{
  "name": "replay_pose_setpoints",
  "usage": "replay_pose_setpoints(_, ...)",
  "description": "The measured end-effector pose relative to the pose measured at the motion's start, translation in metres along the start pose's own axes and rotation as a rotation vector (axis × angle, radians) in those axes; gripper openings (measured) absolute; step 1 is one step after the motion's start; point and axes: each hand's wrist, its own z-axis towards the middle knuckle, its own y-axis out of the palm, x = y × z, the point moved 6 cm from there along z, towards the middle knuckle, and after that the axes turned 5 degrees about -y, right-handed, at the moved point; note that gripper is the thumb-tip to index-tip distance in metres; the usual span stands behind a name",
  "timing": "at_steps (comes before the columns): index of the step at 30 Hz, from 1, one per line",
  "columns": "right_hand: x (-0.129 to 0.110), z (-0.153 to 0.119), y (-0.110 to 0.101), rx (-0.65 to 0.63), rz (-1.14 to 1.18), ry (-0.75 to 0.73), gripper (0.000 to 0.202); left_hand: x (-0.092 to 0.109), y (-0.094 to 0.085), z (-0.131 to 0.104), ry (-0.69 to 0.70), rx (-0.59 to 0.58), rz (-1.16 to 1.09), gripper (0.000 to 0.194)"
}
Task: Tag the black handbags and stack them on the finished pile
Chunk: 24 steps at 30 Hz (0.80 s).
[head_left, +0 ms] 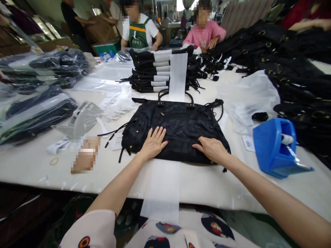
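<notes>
A black handbag (178, 124) lies flat on the pale table in front of me, its two handles pointing away. My left hand (154, 143) rests on its lower left part, fingers stretched out and palm down. On the lower right part lies my right hand (210, 148), thumb apart; its other fingers are partly hidden behind the hand and the bag's edge. A white paper strip (162, 186) runs beneath the bag, hanging over the near table edge. Its far end (178, 74) stretches beyond the handles onto a stack of folded black bags (144, 69).
A blue tape dispenser (271, 148) stands on the right, a grey one (82, 119) on the left. Plastic-wrapped bags (33, 113) lie at far left. Black bags pile up (297, 69) at right. Two co-workers (141, 31) stand across the table. A rubber band (54, 161) lies near left.
</notes>
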Motion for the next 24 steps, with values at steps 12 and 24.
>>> replay_pose_setpoints(12,0.027,0.032,0.036,-0.214,0.466,-0.095,0.048,0.09,-0.016,0.022,0.107,-0.007,-0.14,0.062)
replay_pose_setpoints(24,0.028,0.047,0.035,-0.187,0.66,-0.223,0.035,0.137,-0.019,0.029,0.133,-0.06,-0.207,0.074)
